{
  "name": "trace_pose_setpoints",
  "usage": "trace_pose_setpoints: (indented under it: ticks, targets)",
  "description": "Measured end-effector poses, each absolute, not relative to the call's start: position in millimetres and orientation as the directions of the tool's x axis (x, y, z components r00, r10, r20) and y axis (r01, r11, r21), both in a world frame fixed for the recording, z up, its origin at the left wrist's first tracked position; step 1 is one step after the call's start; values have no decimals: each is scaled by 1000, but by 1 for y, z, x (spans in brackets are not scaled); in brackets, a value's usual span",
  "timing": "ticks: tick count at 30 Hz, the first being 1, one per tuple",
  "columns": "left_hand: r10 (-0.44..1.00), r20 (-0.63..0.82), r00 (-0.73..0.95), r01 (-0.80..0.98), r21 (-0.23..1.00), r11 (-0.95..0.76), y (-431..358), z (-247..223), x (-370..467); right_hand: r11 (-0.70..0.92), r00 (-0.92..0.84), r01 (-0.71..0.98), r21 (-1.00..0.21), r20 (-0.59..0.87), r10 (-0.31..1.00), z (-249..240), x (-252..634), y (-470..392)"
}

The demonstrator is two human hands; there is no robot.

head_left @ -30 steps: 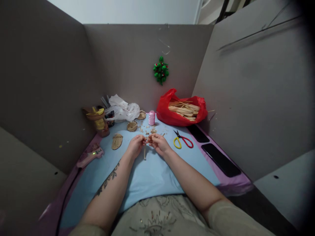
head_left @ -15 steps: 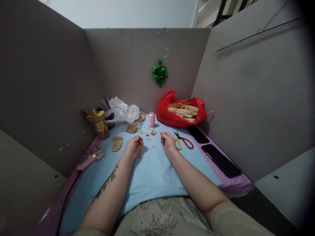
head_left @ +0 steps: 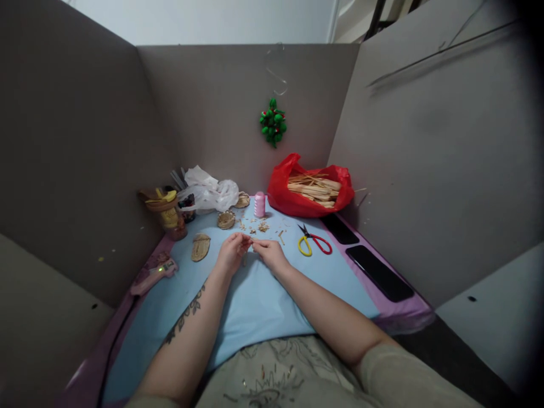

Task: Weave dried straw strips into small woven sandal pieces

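Note:
My left hand (head_left: 233,253) is closed in a pinch above the blue cloth, with a thin strip of dried straw (head_left: 244,261) hanging below its fingers. My right hand (head_left: 271,253) is also closed, its fingertips meeting those of the left. What lies between the right fingertips is too small to make out. To the left of the hands is a flat oval woven straw piece (head_left: 200,247). Beyond them stand a small round woven basket (head_left: 226,220) and a pink spool of thread (head_left: 259,205). Scissors (head_left: 313,241) with one yellow and one red handle lie to the right.
Straw scraps (head_left: 263,226) are scattered beyond my hands. A red plastic bag (head_left: 280,198) of dried stalks stands at the back right, near two black phones (head_left: 379,273). A pink glue gun (head_left: 153,277) with a cord lies left. Grey panels (head_left: 238,102) enclose the table.
My right hand has moved left to meet my left hand, uncovering more of the scissors. A straw piece now shows on the cloth where the right hand was. The view has shifted slightly.

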State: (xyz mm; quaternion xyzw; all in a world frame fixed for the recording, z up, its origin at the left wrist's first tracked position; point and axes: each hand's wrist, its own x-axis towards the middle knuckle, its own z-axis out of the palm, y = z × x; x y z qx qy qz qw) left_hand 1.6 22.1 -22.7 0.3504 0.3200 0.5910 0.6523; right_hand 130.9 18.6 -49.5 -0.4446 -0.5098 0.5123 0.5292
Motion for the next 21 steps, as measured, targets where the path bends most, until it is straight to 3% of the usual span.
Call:
trace_pose_setpoints:
  ticks: [10, 15, 21]
  targets:
    - [968, -1, 249, -581, 800, 150, 16, -24, 8, -148, -87, -538, -830, -120, 989, -40, 131, 24]
    - [970, -44, 238, -608, 772, 184, 16, -22, 6, -75, -18, -581, -810, -80, 997, -38, 136, 27]
    - [974, -98, 205, -623, 754, 207, 17, -21, 4, 91, -52, -497, -863, 135, 990, -30, 140, 24]
